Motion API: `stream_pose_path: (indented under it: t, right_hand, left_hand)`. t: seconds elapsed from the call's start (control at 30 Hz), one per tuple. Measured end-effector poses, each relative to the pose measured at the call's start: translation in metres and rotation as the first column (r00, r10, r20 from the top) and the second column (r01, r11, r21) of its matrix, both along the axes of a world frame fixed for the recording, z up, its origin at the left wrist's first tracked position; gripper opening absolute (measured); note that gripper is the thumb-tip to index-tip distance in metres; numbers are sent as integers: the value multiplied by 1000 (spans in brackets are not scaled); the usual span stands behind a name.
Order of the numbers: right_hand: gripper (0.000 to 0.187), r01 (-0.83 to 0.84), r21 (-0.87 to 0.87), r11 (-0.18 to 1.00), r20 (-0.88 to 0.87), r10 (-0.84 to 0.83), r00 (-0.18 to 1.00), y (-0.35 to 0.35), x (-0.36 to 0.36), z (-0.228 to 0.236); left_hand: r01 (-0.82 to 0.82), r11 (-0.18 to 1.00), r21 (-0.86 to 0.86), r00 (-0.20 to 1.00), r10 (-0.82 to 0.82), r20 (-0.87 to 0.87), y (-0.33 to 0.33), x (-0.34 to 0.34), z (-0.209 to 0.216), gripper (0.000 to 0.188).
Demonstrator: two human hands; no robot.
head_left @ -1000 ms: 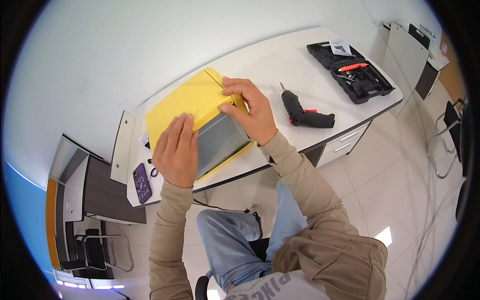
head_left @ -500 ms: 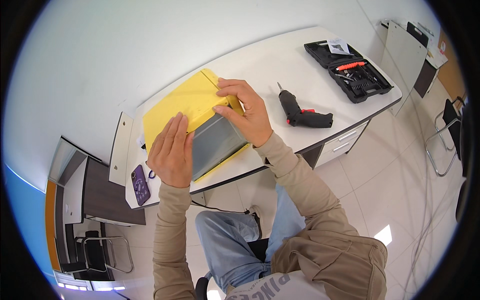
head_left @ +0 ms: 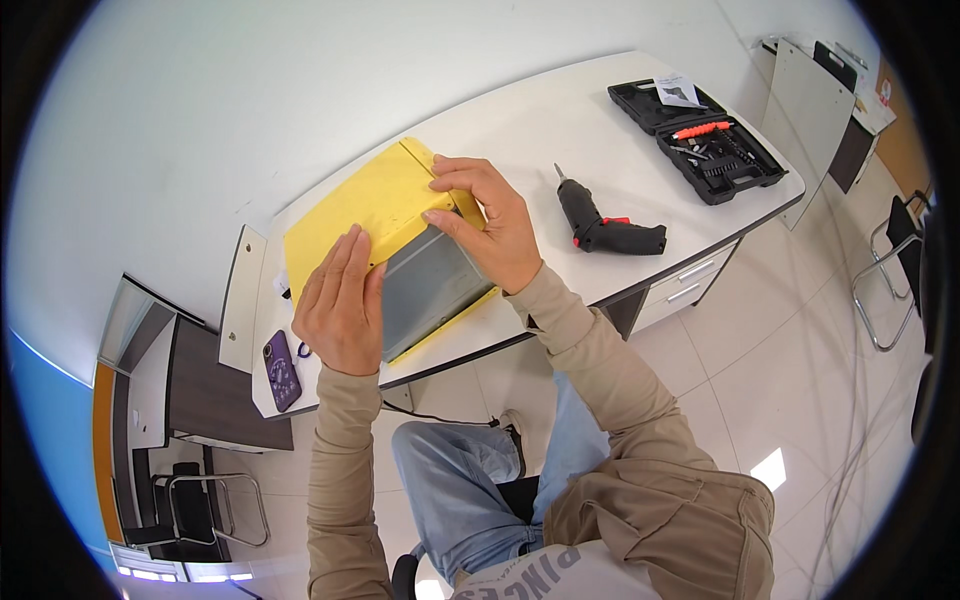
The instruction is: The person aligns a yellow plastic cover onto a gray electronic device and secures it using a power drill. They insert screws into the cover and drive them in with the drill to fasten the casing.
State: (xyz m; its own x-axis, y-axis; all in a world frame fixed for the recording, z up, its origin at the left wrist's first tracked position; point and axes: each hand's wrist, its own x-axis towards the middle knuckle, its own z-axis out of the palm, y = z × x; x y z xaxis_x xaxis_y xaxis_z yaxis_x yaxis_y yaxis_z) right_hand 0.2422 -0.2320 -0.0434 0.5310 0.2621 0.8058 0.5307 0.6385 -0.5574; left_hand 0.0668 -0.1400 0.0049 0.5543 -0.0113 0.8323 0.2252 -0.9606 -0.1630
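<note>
A yellow metal-looking box (head_left: 350,205) with a dark grey front panel (head_left: 430,283) rests on the white table. My left hand (head_left: 340,308) lies with straight fingers over its top front edge, and the thumb points along the front. At the box's right end, my right hand (head_left: 490,220) grips the upper corner, thumb on the front edge and curled fingers over the top. To the right of the box, a black cordless screwdriver (head_left: 605,227) with red buttons lies on its side, touched by neither hand.
An open black tool case (head_left: 715,165) with bits, an orange-red shaft and a paper leaflet sits at the table's far right. A purple phone (head_left: 281,371) lies near the left edge, beside a small blue ring (head_left: 304,350). The table's front edge (head_left: 560,325) runs before me.
Almost nothing has moved. Both hands keep their places on the yellow box, with only a very slight shift to the left.
</note>
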Motion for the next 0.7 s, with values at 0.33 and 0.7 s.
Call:
stream_pose_path:
  t: [0.33, 0.7]
  right_hand:
    - [27, 3, -2, 1000, 3, -3, 1000, 1, 1, 0]
    - [36, -98, 25, 995, -39, 99, 994, 1, 3, 0]
  left_hand:
    - [-10, 1000, -7, 1000, 10, 0, -1, 0, 0, 34]
    - [9, 1000, -23, 1000, -9, 13, -1, 1, 1, 34]
